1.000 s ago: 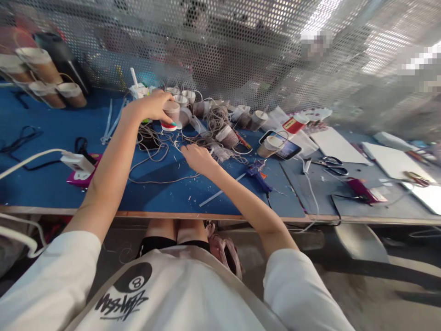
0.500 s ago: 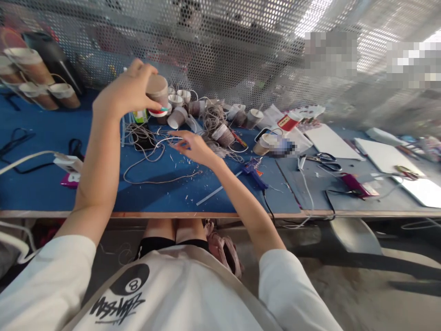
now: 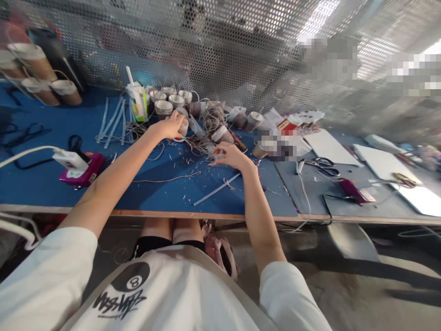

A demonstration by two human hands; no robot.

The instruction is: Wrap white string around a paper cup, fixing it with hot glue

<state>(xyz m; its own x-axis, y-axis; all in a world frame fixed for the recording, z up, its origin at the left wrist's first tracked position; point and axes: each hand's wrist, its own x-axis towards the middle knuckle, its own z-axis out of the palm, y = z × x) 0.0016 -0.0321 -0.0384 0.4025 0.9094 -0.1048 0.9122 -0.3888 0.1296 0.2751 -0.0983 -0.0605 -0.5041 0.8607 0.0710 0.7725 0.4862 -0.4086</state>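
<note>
My left hand (image 3: 169,127) is wrapped around a small paper cup (image 3: 183,126) with a red and green rim, held low over the blue table (image 3: 51,193). My right hand (image 3: 229,155) rests beside a tangle of grey string (image 3: 212,120), its fingers pinched on a strand. Whether the cup touches the table is hidden by my fingers. Several more paper cups (image 3: 164,106) stand behind my left hand.
A milk carton with a straw (image 3: 139,102) and pale sticks (image 3: 113,120) lie at the back left. A pink device with a white plug (image 3: 77,166) sits left. Scissors (image 3: 324,166), white boards (image 3: 329,145) and a perforated metal screen (image 3: 220,46) are right and behind.
My left hand has lowered the cup from raised in the air down to the table. My right hand has moved right to the string pile.
</note>
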